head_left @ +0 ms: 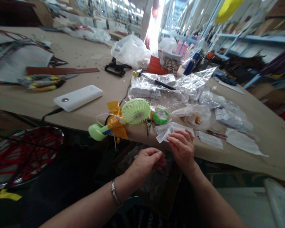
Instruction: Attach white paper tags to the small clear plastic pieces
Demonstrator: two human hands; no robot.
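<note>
My left hand (147, 163) is closed in a pinch in front of the table edge, above a dark box of scraps; whatever its fingertips hold is too small to make out. My right hand (181, 147) curls its fingers over thin white slips (162, 129) at the table edge, gripping one; its thumb is hidden. Just left of the slips, a soldering-iron-like tool (148, 126) points its metal tip over the edge. Behind them sits a round green tub (161, 116) with white content. A green handheld fan (136, 111) is fixed to the edge with orange tape (116, 122).
A white power bank (78, 97) with a cable lies left, near pliers (45, 82). Clear plastic bags (232, 114) and a small hammer (154, 79) lie behind and right. More white slips (210, 140) rest at the right edge. Below left is a red-and-silver round object (23, 155).
</note>
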